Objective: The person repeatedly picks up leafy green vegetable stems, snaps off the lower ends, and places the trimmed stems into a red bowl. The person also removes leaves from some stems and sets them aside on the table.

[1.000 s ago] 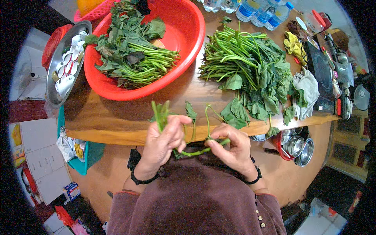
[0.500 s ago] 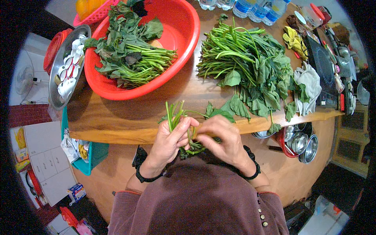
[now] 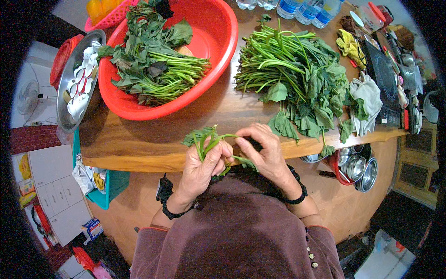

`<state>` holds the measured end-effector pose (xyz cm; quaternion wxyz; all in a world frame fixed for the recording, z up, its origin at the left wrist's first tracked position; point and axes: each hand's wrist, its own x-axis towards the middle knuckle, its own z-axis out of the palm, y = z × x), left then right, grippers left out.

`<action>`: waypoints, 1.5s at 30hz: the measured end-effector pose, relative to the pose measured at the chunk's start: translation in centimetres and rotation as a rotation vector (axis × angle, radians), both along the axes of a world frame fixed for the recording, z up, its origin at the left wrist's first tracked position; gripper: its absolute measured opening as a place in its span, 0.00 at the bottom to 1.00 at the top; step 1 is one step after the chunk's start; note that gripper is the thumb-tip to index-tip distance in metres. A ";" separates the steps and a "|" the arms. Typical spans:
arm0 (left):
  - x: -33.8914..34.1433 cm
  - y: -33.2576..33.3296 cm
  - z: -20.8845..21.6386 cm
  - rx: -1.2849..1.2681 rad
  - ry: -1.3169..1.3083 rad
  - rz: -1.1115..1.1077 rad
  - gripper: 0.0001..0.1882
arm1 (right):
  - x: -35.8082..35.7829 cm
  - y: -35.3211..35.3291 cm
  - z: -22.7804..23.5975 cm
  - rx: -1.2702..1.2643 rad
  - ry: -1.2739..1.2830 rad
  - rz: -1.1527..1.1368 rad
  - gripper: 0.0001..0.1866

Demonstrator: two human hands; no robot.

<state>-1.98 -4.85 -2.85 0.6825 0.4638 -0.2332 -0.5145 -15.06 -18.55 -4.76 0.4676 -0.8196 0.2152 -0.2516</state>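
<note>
In front of my chest, at the near table edge, my left hand [image 3: 204, 168] is closed round a few leafy green stems [image 3: 201, 146]; their cut ends stick up above the fist. My right hand [image 3: 265, 156], just to its right, pinches the tip of one stem that runs across from the left hand. Leaves hang below the fingers, partly hidden. Beyond the right hand lies a large heap of leafy greens [image 3: 297, 76], stems to the left and leaves to the right. A tilted red basin [image 3: 162, 113] at far left holds another bunch of greens.
The wooden table [image 3: 134, 144] has a curved near edge. Water bottles [image 3: 307, 10] stand at the back. A white cloth [image 3: 365, 104], a yellow glove [image 3: 349, 49] and a black induction cooker [image 3: 383, 74] lie right. A metal tray [image 3: 65, 104] of white spoons sits left; metal bowls [image 3: 355, 169] are below right.
My right hand has lifted slightly and now pinches the stem tip, drawing it out to the right. The leafy stem that lay right of my hands is no longer there.
</note>
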 end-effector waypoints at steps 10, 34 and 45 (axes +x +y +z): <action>0.9 0.2 -0.7 0.000 0.026 -0.014 0.11 | -1.3 0.7 3.5 -0.299 -0.075 -0.007 0.07; -0.2 -0.3 -0.5 -0.034 0.047 0.041 0.18 | -0.8 1.8 3.0 -0.423 -0.040 0.045 0.12; 0.5 0.0 -0.8 0.059 -0.252 0.182 0.19 | -3.0 -8.1 6.2 -0.751 0.037 -0.362 0.08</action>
